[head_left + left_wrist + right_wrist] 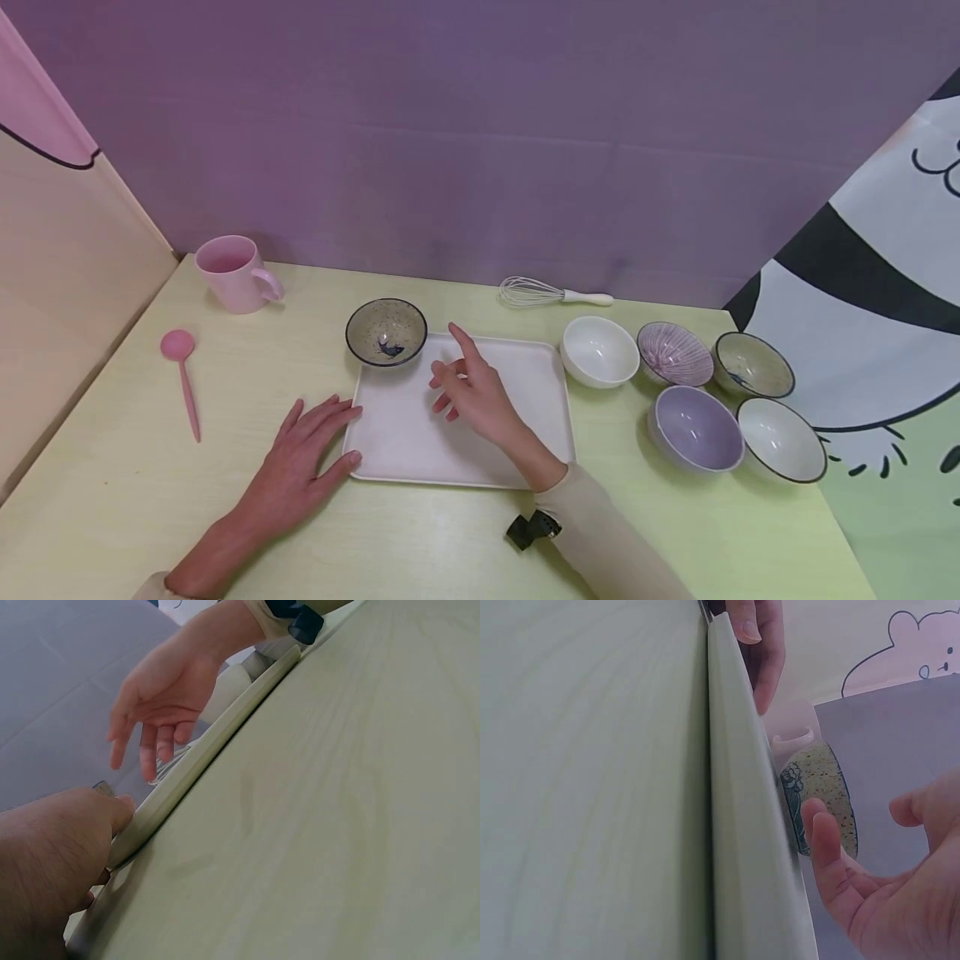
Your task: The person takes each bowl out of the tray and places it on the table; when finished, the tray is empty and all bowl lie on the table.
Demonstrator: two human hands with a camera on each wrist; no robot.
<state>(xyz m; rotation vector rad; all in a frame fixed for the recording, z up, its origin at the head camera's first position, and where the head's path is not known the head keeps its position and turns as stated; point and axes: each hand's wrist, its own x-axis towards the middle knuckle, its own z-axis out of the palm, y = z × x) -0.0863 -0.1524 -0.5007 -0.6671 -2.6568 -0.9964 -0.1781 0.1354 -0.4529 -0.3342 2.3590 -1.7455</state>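
Observation:
A white rectangular tray [450, 454] lies on the table in front of me. My left hand [296, 467] rests at its left edge, with fingertips and thumb at the rim. Above the tray hovers my right hand [476, 396], index finger pointing forward, the others loosely bent, holding nothing. A speckled brown bowl [386, 325] with a dark rim and a dark blue motif inside overlaps the tray's far left corner in the head view. In the right wrist view, the bowl's outer side [832, 787] shows just beyond the right fingers.
Right of the tray are a white bowl [600, 352], a striped bowl [675, 354], a lilac bowl [697, 429], a second speckled bowl [753, 365] and a dark-rimmed white bowl [782, 439]. A whisk [555, 293] lies behind. Leftward are a pink mug [236, 279] and a pink spoon [186, 379].

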